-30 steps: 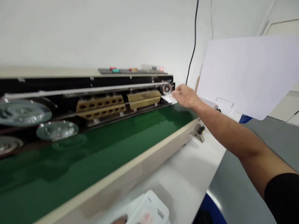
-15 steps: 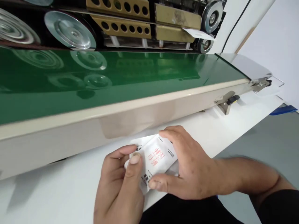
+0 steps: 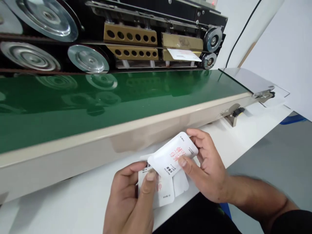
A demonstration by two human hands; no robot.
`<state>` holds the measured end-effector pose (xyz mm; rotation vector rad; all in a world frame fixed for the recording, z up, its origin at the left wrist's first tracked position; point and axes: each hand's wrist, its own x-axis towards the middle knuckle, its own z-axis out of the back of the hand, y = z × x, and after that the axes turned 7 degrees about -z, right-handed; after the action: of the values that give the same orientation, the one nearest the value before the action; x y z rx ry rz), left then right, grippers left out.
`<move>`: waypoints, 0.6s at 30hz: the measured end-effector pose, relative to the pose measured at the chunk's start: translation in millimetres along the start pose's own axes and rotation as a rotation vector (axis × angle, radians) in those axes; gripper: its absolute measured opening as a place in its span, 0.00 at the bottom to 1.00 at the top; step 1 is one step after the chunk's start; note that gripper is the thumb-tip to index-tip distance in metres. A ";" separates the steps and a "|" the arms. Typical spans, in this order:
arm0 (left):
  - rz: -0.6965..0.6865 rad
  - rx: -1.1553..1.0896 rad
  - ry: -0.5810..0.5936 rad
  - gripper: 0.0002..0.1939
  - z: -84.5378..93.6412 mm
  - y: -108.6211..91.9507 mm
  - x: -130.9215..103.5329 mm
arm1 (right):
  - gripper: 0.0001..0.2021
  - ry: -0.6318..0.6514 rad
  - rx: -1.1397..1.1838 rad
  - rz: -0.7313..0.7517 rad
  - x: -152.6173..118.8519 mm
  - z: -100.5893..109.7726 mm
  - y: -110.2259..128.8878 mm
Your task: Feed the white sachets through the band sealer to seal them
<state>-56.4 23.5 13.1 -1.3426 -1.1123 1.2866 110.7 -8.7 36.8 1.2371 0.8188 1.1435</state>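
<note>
R hand (image 3: pixel 209 165) pinches top white printed sachet (image 3: pixel 173 154), long axis slanting toward green conveyor belt (image 3: pixel 97 97); L hand (image 3: pixel 131 201) grips sachet stack (image 3: pixel 162 190) just below belt's edge.

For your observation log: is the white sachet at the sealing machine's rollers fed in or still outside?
Partly in: the sachet has its top edge hidden under the brass bar beside the rollers, and the rest hangs free above the green belt.
</note>
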 end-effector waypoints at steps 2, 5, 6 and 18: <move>0.044 0.015 0.000 0.23 0.9 0.0 -0.4 | 0.28 0.077 -0.082 -0.034 3.4 8.0 5.6; 0.057 0.063 -0.018 0.25 -0.3 -1.9 -0.7 | 0.29 0.235 -0.278 -0.053 10.4 23.9 20.1; 0.064 0.076 -0.019 0.25 -1.0 -2.8 -0.7 | 0.26 0.293 -0.352 -0.042 12.9 28.9 25.4; 0.052 0.043 -0.016 0.27 -4.3 -1.9 0.7 | 0.08 0.220 -0.305 -0.021 16.7 36.9 34.5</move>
<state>-52.1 24.3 15.0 -1.3394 -1.0610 1.3538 142.7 -4.9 79.1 0.8597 0.7826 1.3479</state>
